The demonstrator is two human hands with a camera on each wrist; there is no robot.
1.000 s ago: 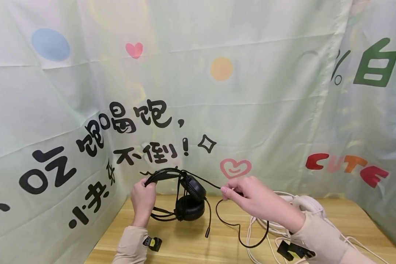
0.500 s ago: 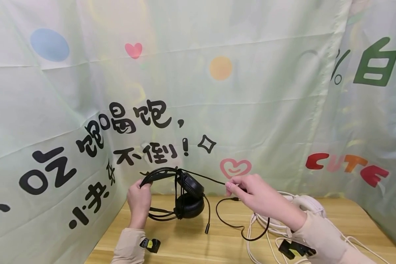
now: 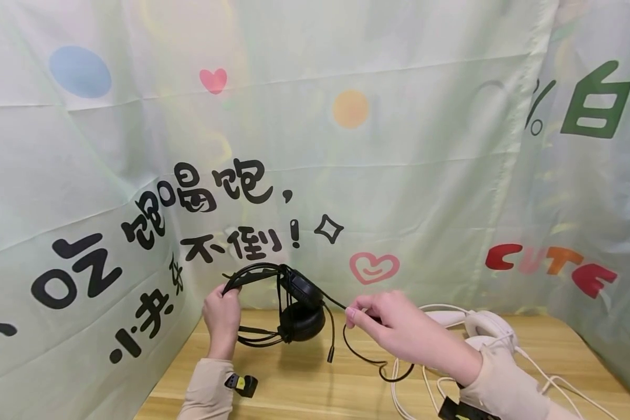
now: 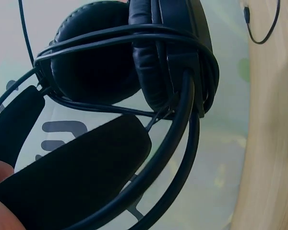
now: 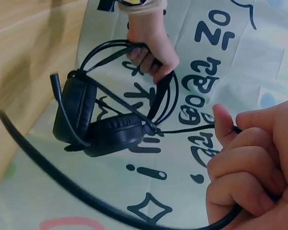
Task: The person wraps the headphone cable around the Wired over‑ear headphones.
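A black headset (image 3: 301, 322) with padded ear cups and a microphone boom (image 3: 331, 353) is held up over the wooden table. My left hand (image 3: 222, 319) grips its headband at the left. Turns of black cable (image 4: 120, 36) wrap around both ear cups in the left wrist view. To the right, my right hand (image 3: 399, 321) holds the cable's free length between thumb and curled fingers. That cable (image 5: 48, 173) runs from the ear cups into the fingers, and its loose remainder hangs in a loop below the hand. The palm of the left hand is hidden.
A white headset (image 3: 490, 326) lies on the wooden table (image 3: 294, 391) behind my right forearm, with loose white cables (image 3: 396, 396) spread around it. Printed cloth (image 3: 430, 192) walls the table at the back and both sides.
The right hand moves slightly right with the cable, then back left and down toward the headset. The cable now slopes more steeply. The headset tilts a little in the left hand.
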